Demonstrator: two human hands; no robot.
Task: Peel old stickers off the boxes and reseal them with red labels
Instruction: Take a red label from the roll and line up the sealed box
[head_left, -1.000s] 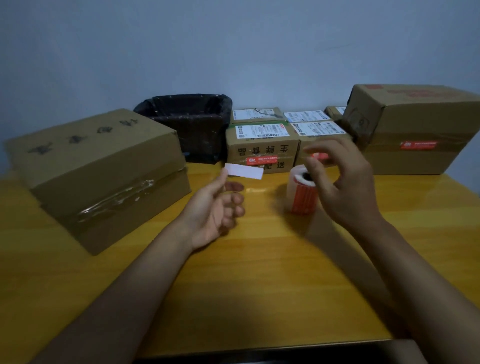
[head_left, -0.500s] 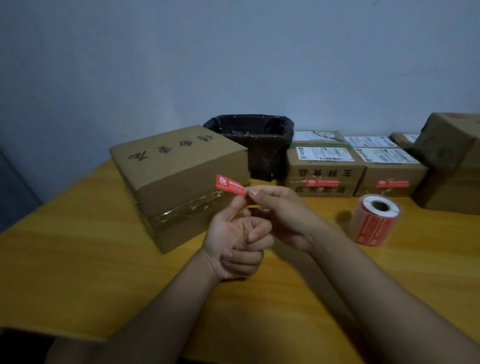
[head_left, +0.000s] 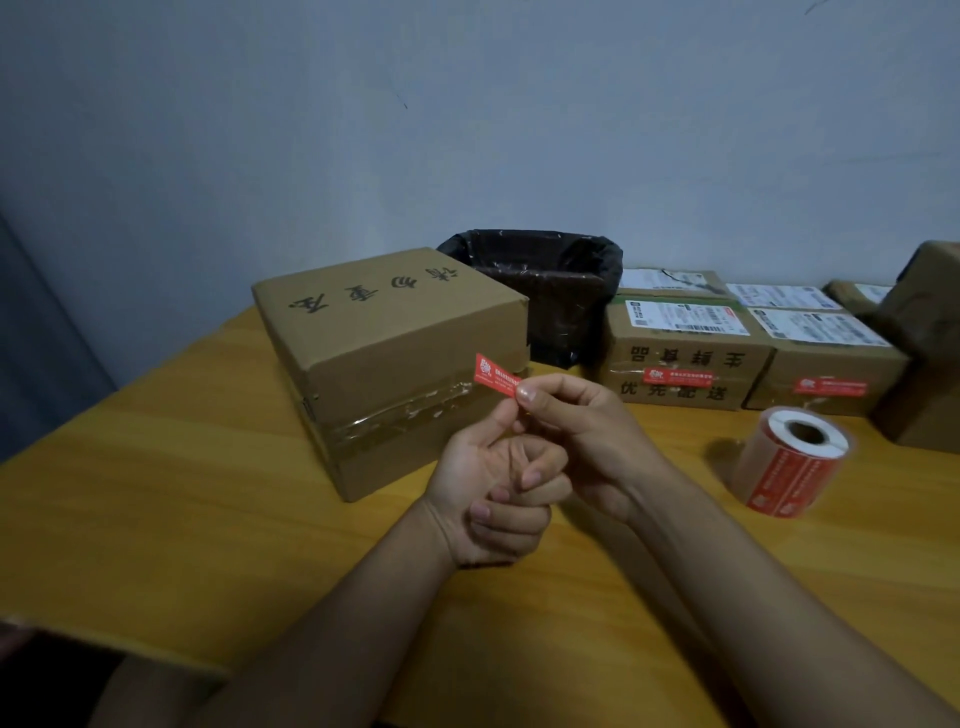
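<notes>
Label (head_left: 496, 376) first: a small red strip, held in the air just in front of the big box (head_left: 389, 358), at about the height of its taped seam. I have it pinched at its right end. My right hand (head_left: 582, 436) grips that end between thumb and forefinger, and my left hand (head_left: 496, 493) comes up beneath, thumb raised to the same end and the other fingers curled into the palm. Whether the left thumb is on the label itself or on a backing strip behind it, I cannot tell from this angle.

I judge the label feather-light, thin and floppy, with a tacky back once bare. It will curl and stick to itself or to my fingers if I let it sag. Best hold is what I have: one short end only, by the very edge, leaving the rest free to lay flat across the seam, then smoothing from the held end outward.

The big box shows clear tape along its front seam and no red label yet, so I take it as the one to seal next. Behind it sits a bin (head_left: 550, 280) lined in black plastic. To the right, two small boxes (head_left: 680, 358) already carry red labels on their fronts and white shipping slips on top. The roll (head_left: 789, 467) of red labels stands on the table (head_left: 156, 519) near my right forearm, well apart from the big box.
</notes>
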